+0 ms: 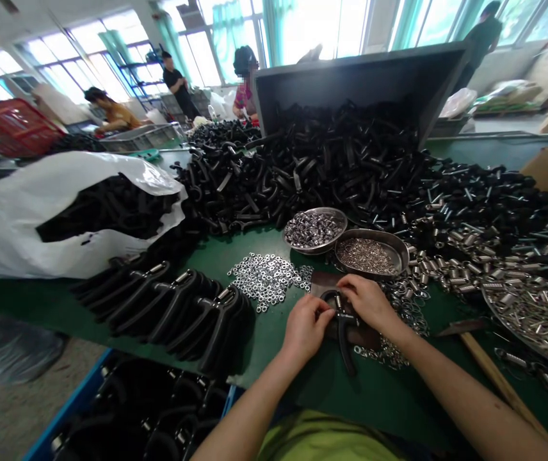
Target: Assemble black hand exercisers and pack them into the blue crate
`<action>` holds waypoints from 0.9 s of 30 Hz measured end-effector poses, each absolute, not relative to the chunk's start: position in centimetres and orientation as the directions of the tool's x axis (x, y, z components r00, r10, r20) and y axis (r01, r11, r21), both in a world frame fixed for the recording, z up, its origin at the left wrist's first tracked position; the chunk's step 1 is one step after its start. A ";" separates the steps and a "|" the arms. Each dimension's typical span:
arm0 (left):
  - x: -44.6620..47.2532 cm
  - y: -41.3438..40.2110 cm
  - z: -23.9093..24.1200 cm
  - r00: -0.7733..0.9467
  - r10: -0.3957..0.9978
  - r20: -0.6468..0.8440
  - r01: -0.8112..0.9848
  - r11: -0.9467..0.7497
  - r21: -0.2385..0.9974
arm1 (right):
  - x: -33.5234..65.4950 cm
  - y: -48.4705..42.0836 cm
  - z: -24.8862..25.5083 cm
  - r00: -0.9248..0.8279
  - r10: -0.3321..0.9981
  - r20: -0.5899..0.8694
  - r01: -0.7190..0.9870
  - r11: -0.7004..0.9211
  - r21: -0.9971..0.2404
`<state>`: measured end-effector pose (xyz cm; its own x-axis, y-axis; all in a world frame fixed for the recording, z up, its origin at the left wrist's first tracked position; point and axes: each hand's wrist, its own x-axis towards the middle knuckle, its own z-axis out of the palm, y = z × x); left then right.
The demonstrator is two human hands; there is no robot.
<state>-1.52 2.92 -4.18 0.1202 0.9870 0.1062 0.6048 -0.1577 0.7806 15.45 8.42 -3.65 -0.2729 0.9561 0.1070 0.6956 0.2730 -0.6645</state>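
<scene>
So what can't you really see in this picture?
Head view:
- What the left hand and right hand press on the black handle: hidden by them.
- Contents of the nearer metal bowl: too small to tell.
- The blue crate: cut off by the bottom edge.
- The metal tray: cut off by the right edge.
- The white bag covers most of its black parts.

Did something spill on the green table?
Sort of. Small silver nuts lie loose on the table beside a metal bowl, and black parts spill from a tipped grey bin. The left hand and right hand grip one black handle.
</scene>
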 end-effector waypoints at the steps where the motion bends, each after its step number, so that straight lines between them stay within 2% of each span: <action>1: -1.4 3.0 -4.4 0.135 0.985 0.111 0.615 -0.171 0.770 | 15.4 8.6 -3.6 -0.292 0.951 0.103 0.706 0.287 -0.647; 10: -1.1 3.3 -4.9 0.197 0.968 0.156 0.715 -0.250 0.653 | 14.4 8.4 -2.3 -0.452 0.888 0.079 0.800 0.443 -0.405; 17: -0.9 3.1 -4.2 0.436 0.878 0.199 0.815 -0.479 0.327 | 14.7 6.7 -1.5 -0.497 0.865 0.067 0.828 0.495 -0.264; 19: -1.1 3.1 -4.1 0.470 0.863 0.184 0.813 -0.505 0.289 | 17.3 5.3 -1.7 -0.443 0.889 0.114 0.854 0.458 -0.246; 22: -1.3 3.3 -3.9 0.425 0.892 0.154 0.821 -0.452 0.349 | 23.3 1.5 -2.4 -0.253 0.937 0.242 0.934 0.302 -0.193; 25: -1.6 3.8 -3.6 0.396 0.911 0.113 0.816 -0.406 0.411 | 29.5 -3.3 -4.0 -0.090 0.958 0.271 0.989 0.118 -0.089; 27: -1.7 4.1 -3.4 0.397 0.914 0.086 0.804 -0.392 0.448 | 32.8 -6.0 -5.6 0.024 0.965 0.263 0.995 0.003 -0.101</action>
<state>-1.71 4.13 -3.43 0.3972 0.9137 0.0859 0.8038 -0.3916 0.4478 32.81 -5.99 -5.62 0.0243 0.9646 0.2626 0.9949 0.0025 -0.1012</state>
